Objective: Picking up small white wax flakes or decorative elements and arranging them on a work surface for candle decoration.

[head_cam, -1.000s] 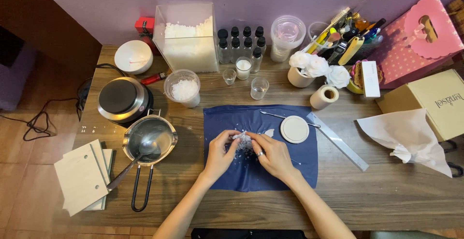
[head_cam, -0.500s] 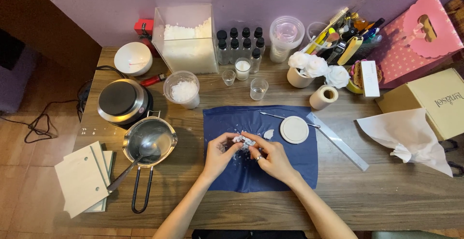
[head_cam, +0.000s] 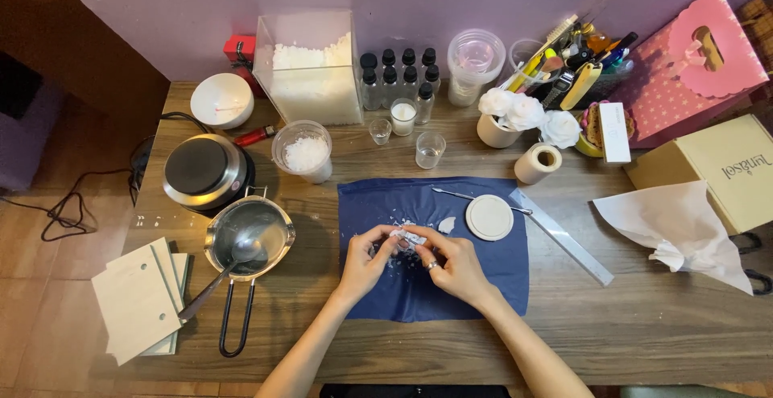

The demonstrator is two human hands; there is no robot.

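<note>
Matt blue cloth (head_cam: 491, 285) on grained wood table (head_cam: 644, 325); shiny metal pan (head_cam: 278, 229); crinkled white paper (head_cam: 684, 229).

Both hands met over a dark blue cloth (head_cam: 483, 277) on the wooden table (head_cam: 644, 325): the left hand (head_cam: 366, 261) and right hand (head_cam: 455, 265) pinched a small white lump (head_cam: 407, 237) between fingertips. White crumbs lay scattered beneath, and a round white disc (head_cam: 489, 218) sat just beside.

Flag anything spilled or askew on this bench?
White crumbs lie scattered on the blue cloth under the left hand and right hand, which pinch a small white piece. The ruler lies diagonally off the cloth's edge. Nothing looks damaged.
</note>
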